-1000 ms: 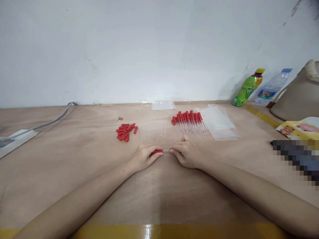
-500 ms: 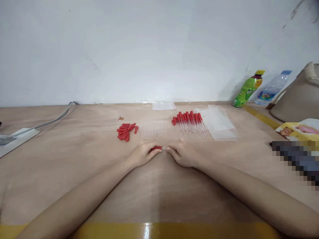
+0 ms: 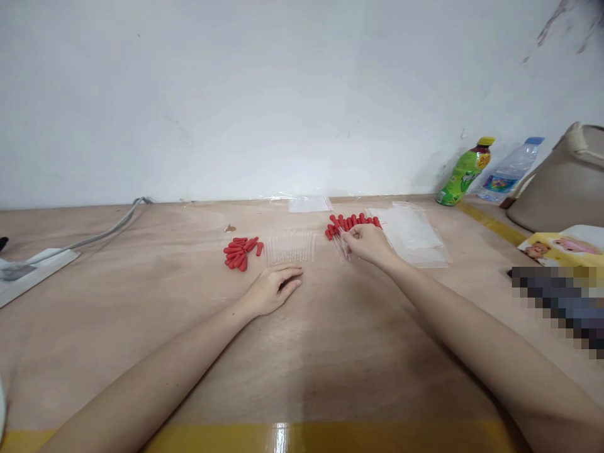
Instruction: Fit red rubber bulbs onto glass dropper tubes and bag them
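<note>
My left hand (image 3: pixel 276 288) rests on the table, fingers and thumb apart, with nothing between them. Just beyond it lies a row of clear glass tubes (image 3: pixel 290 246), and to their left a heap of red rubber bulbs (image 3: pixel 241 253). My right hand (image 3: pixel 365 243) is pinched on a glass dropper (image 3: pixel 341 233) over the left part of a group of red-topped droppers (image 3: pixel 353 221). The hand covers much of that group, and the held dropper's bulb is hard to tell from the others.
Clear plastic bags (image 3: pixel 418 229) lie right of the droppers, another white bag (image 3: pixel 309 204) by the wall. Farther right stand a green bottle (image 3: pixel 466 173), a water bottle (image 3: pixel 512 168) and a beige bag (image 3: pixel 557 182). A grey cable (image 3: pixel 113 228) runs to a power strip (image 3: pixel 40 274) at left.
My right hand has moved away from my left, right and forward to the dropper group, taking the dropper with it. My left hand has let go of the red bulb and opened.
</note>
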Demonstrator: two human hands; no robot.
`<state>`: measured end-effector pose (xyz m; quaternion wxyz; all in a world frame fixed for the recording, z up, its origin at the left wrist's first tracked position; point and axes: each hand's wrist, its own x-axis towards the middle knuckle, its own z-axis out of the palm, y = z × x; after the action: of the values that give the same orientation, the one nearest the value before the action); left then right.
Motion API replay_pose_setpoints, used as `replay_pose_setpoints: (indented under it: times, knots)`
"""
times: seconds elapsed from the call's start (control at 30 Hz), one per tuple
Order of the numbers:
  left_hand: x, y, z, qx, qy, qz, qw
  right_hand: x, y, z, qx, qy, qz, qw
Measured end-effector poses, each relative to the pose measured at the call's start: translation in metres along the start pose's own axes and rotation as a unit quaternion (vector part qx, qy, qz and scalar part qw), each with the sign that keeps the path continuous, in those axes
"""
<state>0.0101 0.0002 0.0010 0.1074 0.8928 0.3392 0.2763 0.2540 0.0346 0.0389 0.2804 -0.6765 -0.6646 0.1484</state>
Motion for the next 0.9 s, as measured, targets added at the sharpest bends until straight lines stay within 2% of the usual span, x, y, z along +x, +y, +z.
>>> replay_pose_setpoints:
  times: [0.1,0.23,0.47,0.67,0.9]
  knots:
    - [-0.001,-0.002,0.0,-0.002,-0.009,0.0,1.0,0.016,-0.001,0.013,-0.099,0.062,0.024,0.993]
    - [-0.003,-0.003,0.0,-0.008,-0.013,0.002,1.0,0.027,0.001,0.031,-0.164,0.076,0.024,0.983]
    - [-0.003,-0.004,0.0,-0.016,-0.01,-0.003,1.0,0.024,0.003,0.037,-0.216,0.073,-0.021,0.974]
    - [-0.003,-0.003,-0.001,-0.018,-0.016,-0.005,1.0,0.012,-0.019,0.051,-0.207,0.069,-0.081,0.973]
    - [-0.003,-0.003,-0.001,-0.022,-0.021,-0.004,1.0,0.015,-0.039,0.065,-0.238,0.014,-0.044,0.97]
